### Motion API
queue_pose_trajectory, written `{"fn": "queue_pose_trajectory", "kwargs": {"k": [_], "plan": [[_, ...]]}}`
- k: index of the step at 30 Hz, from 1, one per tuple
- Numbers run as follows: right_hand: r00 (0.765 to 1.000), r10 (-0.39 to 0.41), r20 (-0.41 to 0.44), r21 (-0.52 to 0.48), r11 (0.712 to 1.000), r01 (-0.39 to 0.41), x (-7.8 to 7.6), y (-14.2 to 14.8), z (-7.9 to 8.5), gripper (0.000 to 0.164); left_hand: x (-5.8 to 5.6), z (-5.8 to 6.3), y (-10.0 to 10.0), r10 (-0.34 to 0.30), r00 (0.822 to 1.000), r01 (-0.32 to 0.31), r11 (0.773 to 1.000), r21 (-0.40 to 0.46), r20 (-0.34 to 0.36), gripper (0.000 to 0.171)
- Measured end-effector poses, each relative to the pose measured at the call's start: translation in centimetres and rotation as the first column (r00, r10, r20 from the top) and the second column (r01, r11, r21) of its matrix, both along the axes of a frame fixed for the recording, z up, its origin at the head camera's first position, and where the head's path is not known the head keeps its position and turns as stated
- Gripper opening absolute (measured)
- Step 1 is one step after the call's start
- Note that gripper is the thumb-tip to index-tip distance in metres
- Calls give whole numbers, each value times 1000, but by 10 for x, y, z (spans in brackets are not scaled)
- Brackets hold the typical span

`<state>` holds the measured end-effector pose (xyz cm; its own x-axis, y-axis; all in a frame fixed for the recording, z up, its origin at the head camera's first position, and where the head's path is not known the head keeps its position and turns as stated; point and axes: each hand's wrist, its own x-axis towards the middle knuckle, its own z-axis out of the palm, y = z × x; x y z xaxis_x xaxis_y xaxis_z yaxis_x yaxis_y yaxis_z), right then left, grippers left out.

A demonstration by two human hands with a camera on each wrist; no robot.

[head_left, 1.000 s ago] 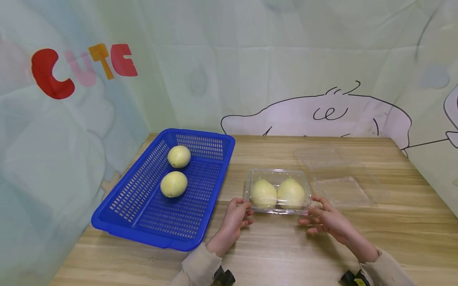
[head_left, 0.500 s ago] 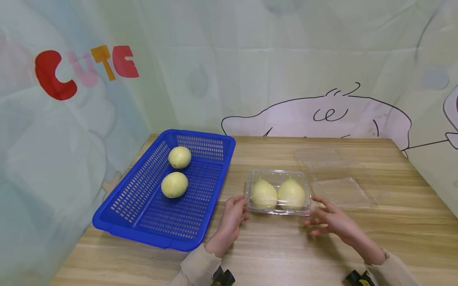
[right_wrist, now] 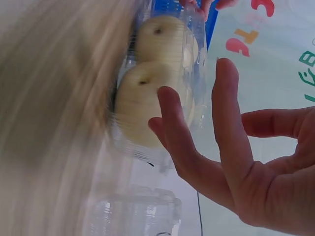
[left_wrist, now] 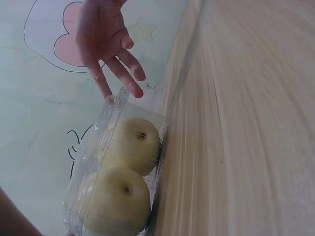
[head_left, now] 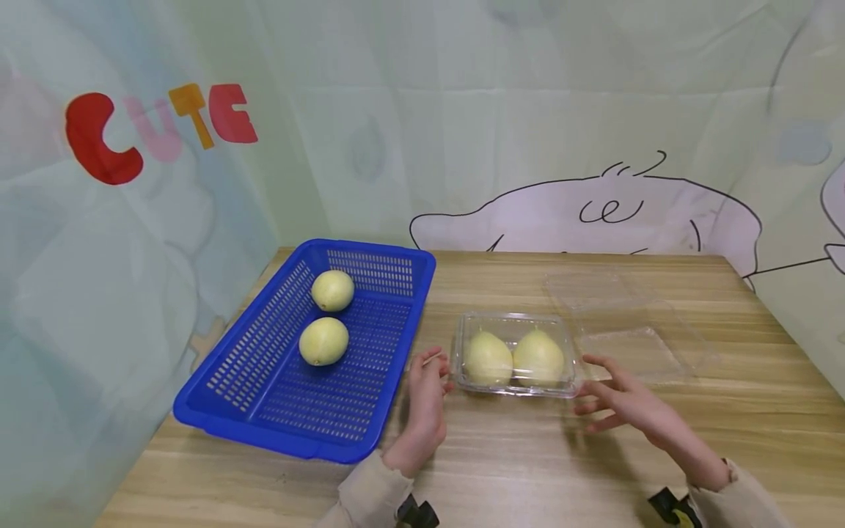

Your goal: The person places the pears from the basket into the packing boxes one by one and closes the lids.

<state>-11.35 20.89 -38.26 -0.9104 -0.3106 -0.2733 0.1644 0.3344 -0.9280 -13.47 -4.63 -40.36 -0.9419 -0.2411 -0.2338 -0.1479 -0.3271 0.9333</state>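
Note:
Two pale yellow pears (head_left: 488, 359) sit side by side in a clear plastic clamshell box (head_left: 515, 320), its lid down, on the wooden table. Left of the box, my left hand (head_left: 425, 403) is apart from it with relaxed fingers. My right hand (head_left: 630, 407) hovers at the box's right front corner, fingers spread and holding nothing. The right wrist view shows its fingers (right_wrist: 229, 123) stretched out beside the box. From the left wrist view, the pears' dimpled ends (left_wrist: 127, 189) face the near side of the box.
A blue plastic basket (head_left: 277, 442) stands to the left, with two pale yellow round fruits (head_left: 323, 341) in it. Behind the right hand lies another clear clamshell box (head_left: 634, 348), open. A printed cloth backdrop (head_left: 528, 132) hangs beyond the table's far edge.
Both hands have let go of the clamshell box and drawn apart, the left to the left, the right to the right. The box and pears have stayed in place.

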Motion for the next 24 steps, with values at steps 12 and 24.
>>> {"fn": "queue_pose_trajectory", "kwargs": {"k": [12, 24], "plan": [[997, -4, -79, 172, 985, 18, 5, -7, 18, 54, -3, 5, 3, 32, 993, -15, 989, 145, -116, 26], [988, -13, -154, 246, 968, 51, 16, -17, 22, 51, -5, 11, 7, -7, 975, 125, 845, 520, -222, 22]]}}
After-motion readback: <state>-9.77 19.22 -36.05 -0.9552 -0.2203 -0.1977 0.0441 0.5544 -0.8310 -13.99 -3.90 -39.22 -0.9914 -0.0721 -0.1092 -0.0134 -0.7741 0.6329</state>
